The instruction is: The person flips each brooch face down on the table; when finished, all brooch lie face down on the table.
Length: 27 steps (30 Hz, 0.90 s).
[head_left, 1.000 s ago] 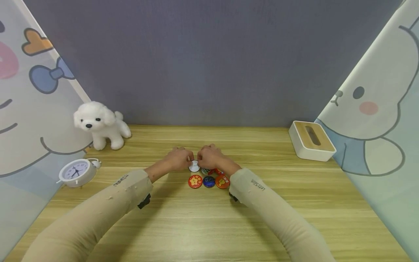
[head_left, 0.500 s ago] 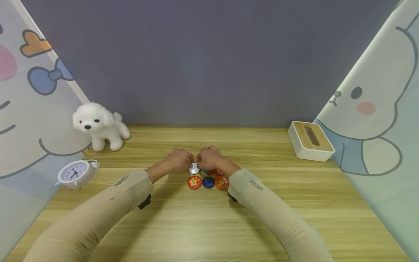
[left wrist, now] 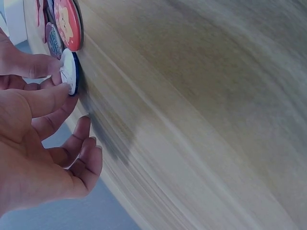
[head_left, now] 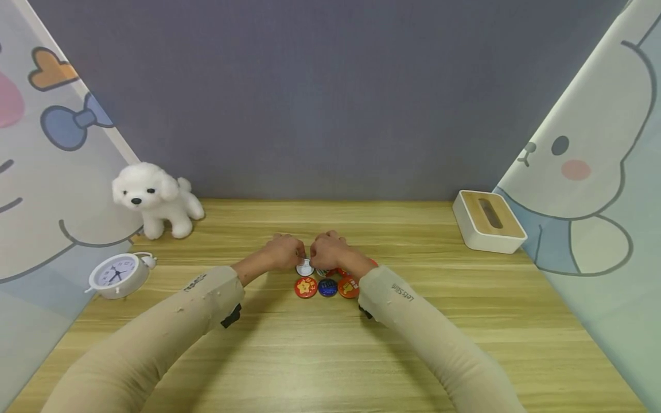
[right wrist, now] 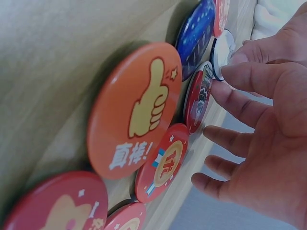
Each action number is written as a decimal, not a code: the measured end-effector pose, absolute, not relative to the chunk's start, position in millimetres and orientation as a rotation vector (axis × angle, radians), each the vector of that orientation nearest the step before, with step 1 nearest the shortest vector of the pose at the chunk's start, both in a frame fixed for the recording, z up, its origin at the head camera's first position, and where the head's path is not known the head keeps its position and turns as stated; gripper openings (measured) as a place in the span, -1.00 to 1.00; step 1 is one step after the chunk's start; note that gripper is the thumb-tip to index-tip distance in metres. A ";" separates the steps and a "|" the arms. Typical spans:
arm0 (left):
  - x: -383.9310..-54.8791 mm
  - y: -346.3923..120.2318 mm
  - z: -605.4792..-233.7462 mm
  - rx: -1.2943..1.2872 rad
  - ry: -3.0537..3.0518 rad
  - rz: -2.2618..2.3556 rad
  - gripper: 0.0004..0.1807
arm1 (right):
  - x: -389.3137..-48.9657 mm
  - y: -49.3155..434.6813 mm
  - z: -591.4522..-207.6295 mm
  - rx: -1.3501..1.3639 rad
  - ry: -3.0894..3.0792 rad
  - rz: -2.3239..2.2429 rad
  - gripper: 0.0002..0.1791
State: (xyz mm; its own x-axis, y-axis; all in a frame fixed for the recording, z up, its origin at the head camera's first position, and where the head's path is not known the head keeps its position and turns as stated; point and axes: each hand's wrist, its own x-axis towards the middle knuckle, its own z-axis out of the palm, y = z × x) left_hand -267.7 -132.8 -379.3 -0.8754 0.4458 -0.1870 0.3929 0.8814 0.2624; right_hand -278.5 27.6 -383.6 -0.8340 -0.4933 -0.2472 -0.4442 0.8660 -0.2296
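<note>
A round white pin badge (head_left: pixel 304 268) with a dark rim is between both hands, at the far left of a group of badges. My left hand (head_left: pixel 284 252) pinches its near-left edge, thumb on the white face (left wrist: pixel 71 76) in the left wrist view. From the other side my right hand (head_left: pixel 330 251) pinches the same badge, its remaining fingers (right wrist: pixel 225 139) spread over the table. Close by lie a red star badge (head_left: pixel 306 287), a dark blue badge (head_left: pixel 327 287) and an orange thumbs-up badge (right wrist: pixel 136 110). A red-and-green badge (right wrist: pixel 197 98) sits beside the white one.
More red badges (right wrist: pixel 163 163) lie under the right forearm. On the wooden table (head_left: pixel 320 355), a white toy dog (head_left: pixel 157 198) and a white alarm clock (head_left: pixel 119 275) stand left. A white tissue box with a wooden lid (head_left: pixel 489 222) stands at the back right.
The head view has shifted slightly. Both hands stay at the white badge; the shine on its face brightened, then faded, while the other badges kept their places.
</note>
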 end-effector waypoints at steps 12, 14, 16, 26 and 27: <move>-269.6 -132.4 -379.4 0.659 2.818 0.282 -0.84 | -280.6 26.1 -385.0 -0.700 2.736 -0.224 -0.73; -269.7 -132.0 -379.4 0.655 2.817 0.277 -0.85 | -280.8 26.2 -384.7 -0.702 2.736 -0.226 -0.73; -269.7 -131.6 -379.2 0.655 2.817 0.274 -0.85 | -281.1 26.6 -384.5 -0.701 2.740 -0.235 -0.73; -270.4 -130.9 -378.2 0.631 2.804 0.263 -0.82 | -282.3 28.9 -383.1 -0.697 2.732 -0.267 -0.80; -270.5 -131.1 -378.3 0.625 2.803 0.268 -0.82 | -282.5 29.5 -382.9 -0.698 2.732 -0.273 -0.80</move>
State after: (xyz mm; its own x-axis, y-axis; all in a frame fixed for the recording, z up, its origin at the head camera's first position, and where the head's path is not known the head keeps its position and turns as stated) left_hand -270.5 -131.1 -378.3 -0.8748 0.4379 -0.2074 0.3907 0.8906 0.2328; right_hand -282.5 29.5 -382.9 -0.8341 -0.4935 -0.2466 -0.4350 0.8632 -0.2561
